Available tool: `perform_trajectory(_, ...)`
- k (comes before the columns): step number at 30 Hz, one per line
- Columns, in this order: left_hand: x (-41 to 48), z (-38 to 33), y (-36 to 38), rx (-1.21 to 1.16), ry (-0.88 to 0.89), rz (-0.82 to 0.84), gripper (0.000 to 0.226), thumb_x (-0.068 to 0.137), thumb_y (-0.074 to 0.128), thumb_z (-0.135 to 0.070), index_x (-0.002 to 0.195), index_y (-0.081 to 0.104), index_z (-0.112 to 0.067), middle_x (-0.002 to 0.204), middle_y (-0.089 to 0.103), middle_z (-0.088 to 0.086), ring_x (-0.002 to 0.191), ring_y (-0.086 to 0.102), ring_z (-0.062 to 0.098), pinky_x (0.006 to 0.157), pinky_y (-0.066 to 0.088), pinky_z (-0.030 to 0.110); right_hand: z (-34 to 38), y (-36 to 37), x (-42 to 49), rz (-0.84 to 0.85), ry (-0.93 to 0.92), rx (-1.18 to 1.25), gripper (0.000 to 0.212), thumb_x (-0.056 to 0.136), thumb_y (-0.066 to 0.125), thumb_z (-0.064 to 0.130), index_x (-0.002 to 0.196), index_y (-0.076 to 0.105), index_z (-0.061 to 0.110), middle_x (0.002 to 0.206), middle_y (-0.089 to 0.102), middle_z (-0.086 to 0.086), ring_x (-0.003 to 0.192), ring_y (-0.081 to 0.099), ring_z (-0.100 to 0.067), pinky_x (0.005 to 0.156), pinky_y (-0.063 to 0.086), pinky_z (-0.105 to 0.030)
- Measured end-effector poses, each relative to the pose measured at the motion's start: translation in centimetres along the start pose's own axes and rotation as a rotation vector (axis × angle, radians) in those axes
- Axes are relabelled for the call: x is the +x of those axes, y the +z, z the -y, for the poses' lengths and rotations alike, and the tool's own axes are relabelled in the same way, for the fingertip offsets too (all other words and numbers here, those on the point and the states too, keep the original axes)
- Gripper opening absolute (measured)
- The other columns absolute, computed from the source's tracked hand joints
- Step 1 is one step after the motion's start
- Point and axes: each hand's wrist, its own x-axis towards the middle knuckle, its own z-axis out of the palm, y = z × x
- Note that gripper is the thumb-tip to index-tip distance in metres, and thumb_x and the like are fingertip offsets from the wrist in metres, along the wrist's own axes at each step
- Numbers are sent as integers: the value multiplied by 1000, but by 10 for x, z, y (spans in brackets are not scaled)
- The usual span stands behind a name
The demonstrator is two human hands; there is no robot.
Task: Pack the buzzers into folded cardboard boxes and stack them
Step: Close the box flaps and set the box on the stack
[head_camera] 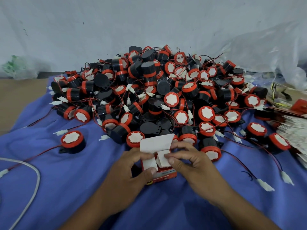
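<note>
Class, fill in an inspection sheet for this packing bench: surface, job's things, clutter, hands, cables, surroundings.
Surface: blue cloth, wrinkled.
Job's things: buzzers heaped on the cloth; one cardboard box, top flaps open; what looks like a stack of flat boxes at the right edge.
Clutter: crumpled clear plastic bag at the right.
Hands: left hand grips the box; right hand pinches a side flap.
Cables: white cable curves over the cloth at the left; buzzer leads trail out of the heap.
Surroundings: pale wall behind.
</note>
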Motion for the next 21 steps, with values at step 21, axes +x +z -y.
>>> perform_trajectory(21,-3,7,-13,82,132,78,43,88,65,-52,130,57,-44,141,47,-35,130,45,-10,104,43,19,1,-16,2,165,-265,-387,50,89,69,44,135,62,26,138,49,26,132,44,4,105,38,-13)
